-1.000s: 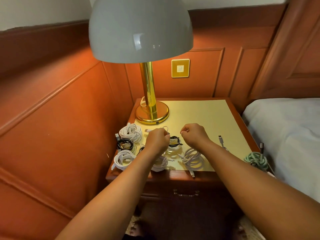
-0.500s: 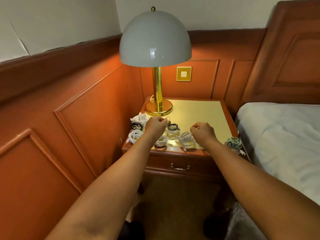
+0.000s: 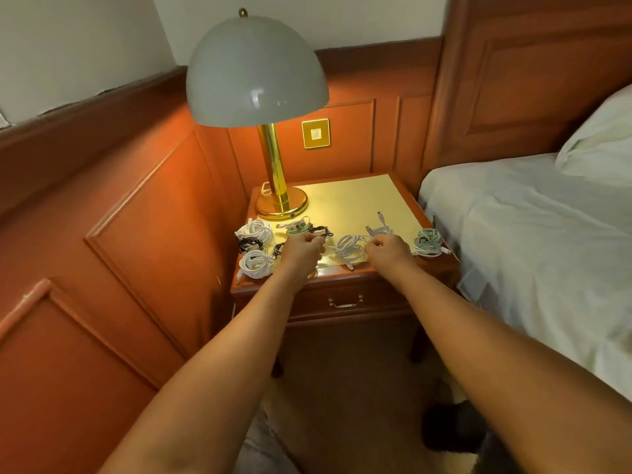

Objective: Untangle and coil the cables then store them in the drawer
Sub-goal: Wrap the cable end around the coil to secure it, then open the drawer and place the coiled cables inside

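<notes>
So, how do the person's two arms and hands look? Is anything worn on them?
Both forearms are bare up to the frame's bottom edge: no sleeves show. The left hand and the right hand wear no gloves. No watch, bracelet or ring can be seen on either wrist or hand, though the fingers are too small here to be sure about rings.

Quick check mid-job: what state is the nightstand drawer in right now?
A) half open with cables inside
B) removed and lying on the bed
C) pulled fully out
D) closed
D: the drawer front sits flush in the nightstand, its handle untouched, while the coiled cables lie on top.
</notes>
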### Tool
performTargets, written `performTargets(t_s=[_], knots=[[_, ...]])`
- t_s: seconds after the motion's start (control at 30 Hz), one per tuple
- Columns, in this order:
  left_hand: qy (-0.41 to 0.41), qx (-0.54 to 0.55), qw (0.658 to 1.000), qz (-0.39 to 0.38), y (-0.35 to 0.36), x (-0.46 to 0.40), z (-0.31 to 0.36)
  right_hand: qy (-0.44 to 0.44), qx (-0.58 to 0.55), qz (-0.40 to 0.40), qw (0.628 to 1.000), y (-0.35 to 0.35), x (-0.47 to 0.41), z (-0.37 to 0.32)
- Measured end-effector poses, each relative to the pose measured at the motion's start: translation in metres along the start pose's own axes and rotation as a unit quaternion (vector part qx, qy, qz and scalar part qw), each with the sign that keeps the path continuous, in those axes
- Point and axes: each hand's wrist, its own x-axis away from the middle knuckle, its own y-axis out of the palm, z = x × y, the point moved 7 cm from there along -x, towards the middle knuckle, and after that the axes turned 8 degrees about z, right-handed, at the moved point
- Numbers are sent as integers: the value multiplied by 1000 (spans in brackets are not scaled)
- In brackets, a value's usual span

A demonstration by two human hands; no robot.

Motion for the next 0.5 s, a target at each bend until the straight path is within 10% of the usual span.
performTargets(t_s=[0.5], knots=[[-248,55,967,8,63,11,-168,220,-62,-97,969,119,-18,145]])
